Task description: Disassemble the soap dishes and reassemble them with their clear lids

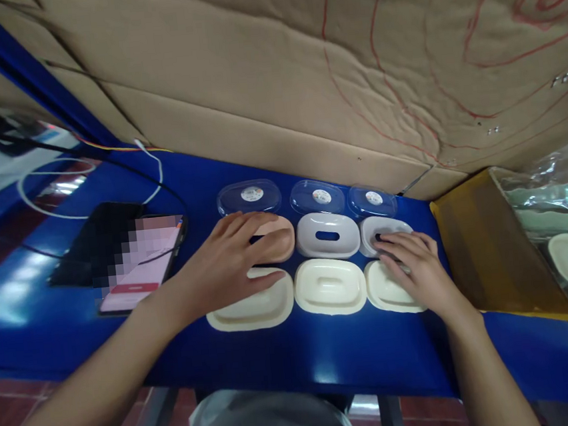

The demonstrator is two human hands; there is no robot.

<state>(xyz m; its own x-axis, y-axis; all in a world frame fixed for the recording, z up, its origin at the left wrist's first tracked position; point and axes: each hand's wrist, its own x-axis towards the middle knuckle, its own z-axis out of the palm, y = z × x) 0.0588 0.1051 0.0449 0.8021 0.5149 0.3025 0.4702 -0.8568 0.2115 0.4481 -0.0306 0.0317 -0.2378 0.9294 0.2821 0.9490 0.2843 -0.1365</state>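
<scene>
Soap dish parts lie in three short rows. Over the left column, my left hand (228, 258) lies with fingers spread; its fingertips rest on the peach soap dish insert (285, 237) and its thumb reaches over the left cream base (254, 315). My right hand (416, 260) has its fingers stretched out, fingertips at the slot of the right pale grey insert (367, 232), thumb above the right cream base (383, 292). Between the hands sit the middle grey insert (308, 239) and middle cream base (328, 286). Behind stand clear lids (303, 201) with round stickers.
Cardboard (232, 91) walls off the back of the blue table (278, 361). At the right stands an open carton (499, 259) holding wrapped green and cream parts. A phone (139, 274), a black flat object (81, 252) and a white cable (23, 191) lie left.
</scene>
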